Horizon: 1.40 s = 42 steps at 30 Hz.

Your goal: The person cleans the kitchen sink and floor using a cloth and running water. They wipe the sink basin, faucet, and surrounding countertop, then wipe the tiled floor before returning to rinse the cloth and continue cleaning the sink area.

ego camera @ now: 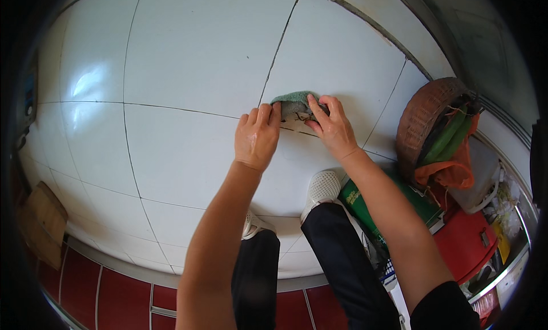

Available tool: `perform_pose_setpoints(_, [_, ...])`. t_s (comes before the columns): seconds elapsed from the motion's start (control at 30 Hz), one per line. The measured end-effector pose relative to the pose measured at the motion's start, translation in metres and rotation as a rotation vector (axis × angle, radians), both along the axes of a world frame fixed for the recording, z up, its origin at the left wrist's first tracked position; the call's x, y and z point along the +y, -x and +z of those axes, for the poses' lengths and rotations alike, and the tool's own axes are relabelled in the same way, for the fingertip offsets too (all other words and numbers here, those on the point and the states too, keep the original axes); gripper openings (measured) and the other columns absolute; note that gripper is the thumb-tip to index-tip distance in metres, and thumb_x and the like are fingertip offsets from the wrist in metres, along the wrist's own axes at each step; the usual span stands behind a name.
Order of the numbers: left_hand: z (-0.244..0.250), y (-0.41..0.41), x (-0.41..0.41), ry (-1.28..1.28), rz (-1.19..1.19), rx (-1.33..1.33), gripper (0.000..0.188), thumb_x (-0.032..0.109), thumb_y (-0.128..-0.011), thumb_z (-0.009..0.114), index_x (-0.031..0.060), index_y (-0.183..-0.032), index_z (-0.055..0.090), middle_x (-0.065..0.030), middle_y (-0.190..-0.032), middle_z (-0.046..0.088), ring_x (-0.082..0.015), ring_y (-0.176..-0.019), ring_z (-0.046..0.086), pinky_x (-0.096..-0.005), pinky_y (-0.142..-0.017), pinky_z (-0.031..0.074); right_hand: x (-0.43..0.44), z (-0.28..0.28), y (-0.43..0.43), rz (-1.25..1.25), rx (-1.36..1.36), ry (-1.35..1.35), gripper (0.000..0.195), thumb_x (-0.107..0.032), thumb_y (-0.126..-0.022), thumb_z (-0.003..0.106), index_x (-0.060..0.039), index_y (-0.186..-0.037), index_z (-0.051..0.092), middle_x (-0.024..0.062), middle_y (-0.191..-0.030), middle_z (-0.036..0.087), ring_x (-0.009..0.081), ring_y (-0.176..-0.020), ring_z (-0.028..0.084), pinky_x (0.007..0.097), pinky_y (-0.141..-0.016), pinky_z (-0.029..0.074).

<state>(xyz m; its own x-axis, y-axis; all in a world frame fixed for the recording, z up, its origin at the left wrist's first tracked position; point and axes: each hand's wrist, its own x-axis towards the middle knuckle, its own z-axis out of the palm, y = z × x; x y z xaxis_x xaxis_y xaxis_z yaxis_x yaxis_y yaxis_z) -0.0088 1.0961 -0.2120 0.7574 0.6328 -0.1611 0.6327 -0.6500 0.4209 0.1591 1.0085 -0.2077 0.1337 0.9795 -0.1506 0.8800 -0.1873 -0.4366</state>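
Note:
Both my hands grip a folded green cloth (295, 97) low over the white tiled floor (184, 158). My left hand (258, 135) pinches its left end, fingers pointing away from me. At the right end, my right hand (336, 126) holds it between thumb and fingers. A greyish, dirty-looking fold faces me, with dark strands or bits at its lower edge. Whether the cloth touches the tiles there cannot be told. My forearms look wet near the hands.
Right of my hands a brown wicker basket (417, 120) holds long green vegetables (447, 137) and an orange bag (449, 173). Closer lie a green box (394, 201) and a red container (460, 240). My white perforated shoes (323, 188) stand below. A wooden board (45, 227) is far left.

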Motion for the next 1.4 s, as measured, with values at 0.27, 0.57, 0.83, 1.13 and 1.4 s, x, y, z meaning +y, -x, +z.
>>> perform_pose_setpoints(0.27, [0.004,-0.012,-0.037,0.194,0.292,-0.117,0.045,0.002,-0.066,0.062,0.0018,-0.109,0.051,-0.0069,-0.093,0.047,-0.0232,-0.081,0.053,-0.0331,-0.066,0.046,-0.008,0.002,0.034,-0.245,0.140,0.000,0.057,0.004,-0.061,0.062,-0.0030,-0.116,0.047,0.0112,-0.101,0.044,0.0283,-0.091,0.048,0.0341,-0.071,0.047])
perform_pose_setpoints(0.57, [0.012,-0.018,-0.063,0.613,0.750,-0.335,0.036,-0.004,-0.071,0.056,0.0054,-0.105,0.055,-0.0108,-0.096,0.054,-0.0246,-0.077,0.056,-0.0304,-0.066,0.046,-0.008,0.009,0.071,-0.621,0.595,0.044,0.044,0.007,-0.072,0.053,-0.0003,-0.115,0.047,0.0089,-0.100,0.049,0.0193,-0.083,0.053,0.0269,-0.071,0.045])
perform_pose_setpoints(0.83, [0.056,0.011,-0.051,0.545,0.649,-0.180,0.034,-0.006,-0.070,0.052,0.0023,-0.104,0.057,-0.0138,-0.094,0.057,-0.0285,-0.078,0.058,-0.0326,-0.067,0.047,-0.016,0.030,0.095,-1.008,1.366,0.162,0.037,0.000,-0.078,0.053,-0.0008,-0.115,0.048,0.0043,-0.100,0.053,0.0095,-0.085,0.049,0.0214,-0.069,0.042])
perform_pose_setpoints(1.13, [0.193,0.022,-0.058,0.494,0.404,0.049,0.039,-0.009,-0.070,0.049,0.0021,-0.107,0.054,-0.0145,-0.096,0.055,-0.0278,-0.081,0.057,-0.0318,-0.067,0.046,-0.036,0.166,0.122,-1.324,1.678,0.214,0.041,0.003,-0.081,0.049,0.0010,-0.120,0.042,0.0042,-0.104,0.052,0.0098,-0.090,0.050,0.0213,-0.076,0.043])
perform_pose_setpoints(1.4, [0.363,-0.043,-0.104,0.415,-0.124,0.080,0.036,-0.008,-0.069,0.050,-0.0004,-0.104,0.055,-0.0153,-0.091,0.055,-0.0300,-0.076,0.057,-0.0335,-0.063,0.047,-0.115,0.319,0.118,-1.622,1.861,-0.459,0.043,0.001,-0.080,0.052,-0.0013,-0.122,0.041,0.0030,-0.103,0.050,0.0086,-0.093,0.048,0.0204,-0.079,0.040])
